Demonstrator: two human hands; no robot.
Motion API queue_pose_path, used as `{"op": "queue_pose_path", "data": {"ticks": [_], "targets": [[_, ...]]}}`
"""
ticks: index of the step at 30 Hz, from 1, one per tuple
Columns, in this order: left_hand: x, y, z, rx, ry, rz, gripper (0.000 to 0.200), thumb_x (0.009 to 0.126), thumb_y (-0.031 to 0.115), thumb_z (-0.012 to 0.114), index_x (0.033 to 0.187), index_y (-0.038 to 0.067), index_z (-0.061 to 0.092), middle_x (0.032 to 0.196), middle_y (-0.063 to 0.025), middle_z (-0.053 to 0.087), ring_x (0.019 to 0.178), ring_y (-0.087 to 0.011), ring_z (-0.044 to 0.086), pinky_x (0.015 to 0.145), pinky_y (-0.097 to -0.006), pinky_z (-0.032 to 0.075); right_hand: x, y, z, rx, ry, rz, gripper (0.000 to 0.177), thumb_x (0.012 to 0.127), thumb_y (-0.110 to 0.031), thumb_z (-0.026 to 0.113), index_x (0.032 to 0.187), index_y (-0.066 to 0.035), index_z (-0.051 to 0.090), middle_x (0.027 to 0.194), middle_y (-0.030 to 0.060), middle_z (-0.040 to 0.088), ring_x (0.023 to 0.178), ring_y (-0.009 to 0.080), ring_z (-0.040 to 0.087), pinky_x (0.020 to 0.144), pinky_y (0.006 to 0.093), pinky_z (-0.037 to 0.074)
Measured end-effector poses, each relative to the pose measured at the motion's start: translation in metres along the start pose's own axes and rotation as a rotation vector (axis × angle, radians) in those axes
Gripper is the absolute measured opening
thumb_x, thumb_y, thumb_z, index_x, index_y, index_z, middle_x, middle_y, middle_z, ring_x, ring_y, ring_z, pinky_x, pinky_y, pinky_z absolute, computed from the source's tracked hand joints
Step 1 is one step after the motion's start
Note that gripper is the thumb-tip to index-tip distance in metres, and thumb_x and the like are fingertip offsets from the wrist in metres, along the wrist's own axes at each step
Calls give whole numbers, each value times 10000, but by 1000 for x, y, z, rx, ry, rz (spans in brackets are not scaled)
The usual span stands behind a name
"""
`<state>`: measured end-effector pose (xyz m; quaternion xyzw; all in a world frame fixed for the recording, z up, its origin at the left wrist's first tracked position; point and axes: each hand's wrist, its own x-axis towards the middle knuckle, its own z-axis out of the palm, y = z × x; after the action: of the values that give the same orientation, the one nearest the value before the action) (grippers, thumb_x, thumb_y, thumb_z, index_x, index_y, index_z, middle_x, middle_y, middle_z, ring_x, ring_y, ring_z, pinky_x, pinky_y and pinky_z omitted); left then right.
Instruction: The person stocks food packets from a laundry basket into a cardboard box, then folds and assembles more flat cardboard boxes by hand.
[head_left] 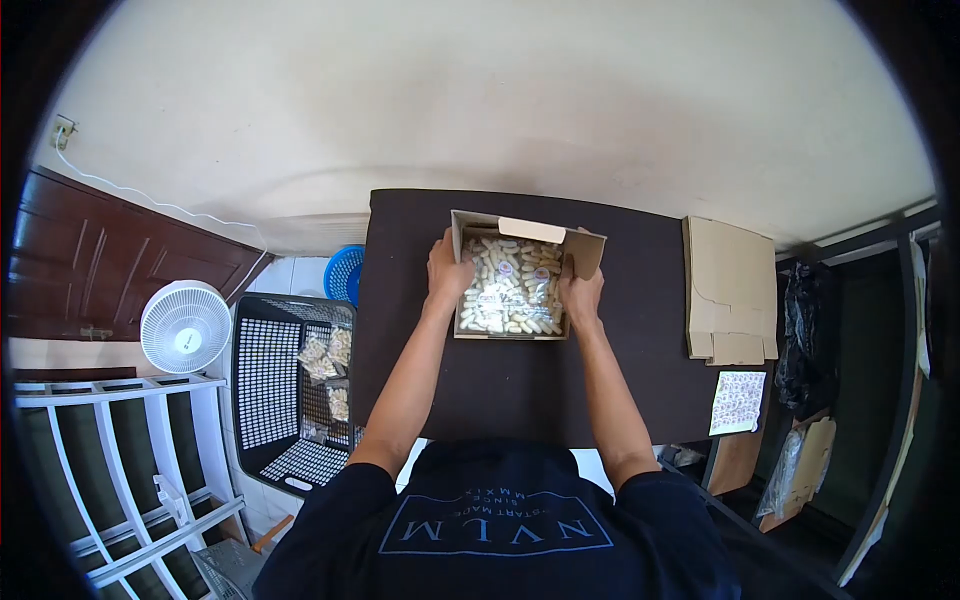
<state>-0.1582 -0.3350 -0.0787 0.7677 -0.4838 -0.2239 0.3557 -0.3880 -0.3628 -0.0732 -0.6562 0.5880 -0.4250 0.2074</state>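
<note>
A cardboard box [512,337] with its top flaps up sits on the dark table in front of me. Inside it lie clear plastic packs [510,290] of pale, finger-shaped pieces with small printed labels. My left hand [448,270] holds the box's left wall near the far corner, fingers mostly hidden behind it. On the opposite side, my right hand [582,293] grips the right wall beside a raised flap [585,253], its thumb at the inner edge.
The dark table [500,390] stands against a wall. Flattened cardboard [733,290] and a patterned sheet [738,402] lie at its right end. To the left are a black basket [270,375] with more packs, a blue basket [345,274] and a white fan [186,327].
</note>
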Motion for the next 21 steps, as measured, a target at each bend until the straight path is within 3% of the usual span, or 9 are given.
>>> {"op": "queue_pose_path", "data": {"ticks": [2,4,5,7,10,14,17,19,21], "targets": [[-6,25,-18,-18,-98,-72,412,838,45,532,1248,85,515,980,-266,634,1032,-481,577,900,-530,458,-3,-2,3,100,99,-88,288,857,-39,533,1132,-24,614,988,259,646,914,454,623,754,518,495],[-5,28,-20,-89,-160,-150,353,846,55,530,1199,75,512,1047,-284,601,1061,-486,559,905,-535,451,-2,9,4,9,-21,-68,445,862,-9,522,1305,-56,539,1006,240,635,949,435,599,789,511,481],[-4,26,-20,-86,-160,-149,353,846,55,530,1199,75,512,1047,-284,601,1061,-486,559,905,-535,451,0,17,2,12,-20,-67,445,862,-9,522,1305,-56,539,1006,240,635,949,435,599,789,511,481],[0,9,-11,-106,-97,-43,312,862,69,525,1172,60,490,1084,-279,572,1061,-489,545,894,-541,441,7,21,-2,-168,-321,142,385,961,-77,535,1342,-32,502,1239,224,605,1110,418,601,922,432,479],[-4,-15,4,-229,-31,17,298,874,74,522,1166,43,477,1055,-264,566,1042,-480,539,884,-535,432,0,24,2,90,-105,-44,357,984,-82,520,1337,-33,518,1248,203,616,1133,359,615,941,399,476],[-14,-37,13,-300,21,145,268,883,75,519,1143,27,480,1045,-264,563,1042,-478,527,893,-531,418,-11,35,7,229,-44,-94,354,991,-77,512,1342,-35,526,1244,190,625,1142,309,618,953,375,470],[-4,-40,6,-247,-75,4,284,924,178,500,1148,5,484,1077,-281,566,1060,-486,531,921,-535,411,-13,44,8,226,-81,-38,294,979,-82,526,1263,-16,564,1167,211,645,1074,361,636,899,401,490],[14,-36,-1,-292,-192,-233,449,968,284,464,1301,-17,448,1240,-297,562,1153,-460,552,972,-501,441,-11,51,11,9,-247,42,250,944,-71,516,1180,-21,580,1033,248,632,985,462,586,838,499,467],[26,-24,-10,-354,-238,-347,500,978,310,458,1355,-18,424,1290,-296,555,1181,-440,563,976,-490,461,-6,42,11,17,-176,6,206,934,-78,528,1118,-8,589,960,244,632,921,461,596,787,498,471]]}}
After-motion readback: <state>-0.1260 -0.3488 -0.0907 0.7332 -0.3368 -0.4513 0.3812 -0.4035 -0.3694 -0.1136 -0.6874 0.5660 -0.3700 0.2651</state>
